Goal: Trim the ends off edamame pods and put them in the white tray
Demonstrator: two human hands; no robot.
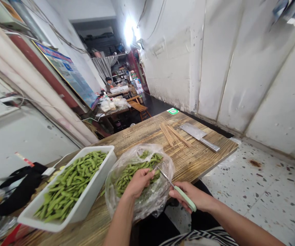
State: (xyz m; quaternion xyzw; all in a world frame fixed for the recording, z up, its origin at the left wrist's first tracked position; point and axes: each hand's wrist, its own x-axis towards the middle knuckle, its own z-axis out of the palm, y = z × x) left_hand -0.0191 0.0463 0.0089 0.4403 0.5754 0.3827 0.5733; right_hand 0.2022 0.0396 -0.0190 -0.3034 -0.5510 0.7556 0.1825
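My right hand [195, 195] is closed around the pale green handle of a pair of scissors [184, 198]. The metal blades point up and left, their tips close to my left fingers. My left hand [139, 182] pinches a green soybean pod [157, 173] at the blade tips, though the pod is partly hidden. Both hands are over a clear plastic bag [169, 160], which lies open at the table's near edge with many green pods inside. To the left stands a white plastic tub [88, 198] heaped with more soybean pods [73, 182].
On the wooden table [127, 136], thin wooden skewers [171, 133] lie in a loose pile beside a cleaver [197, 135]. A green code card [172, 111] is at the far corner. Black fabric [22, 186] lies left of the tub. Another person [109, 85] sits far back.
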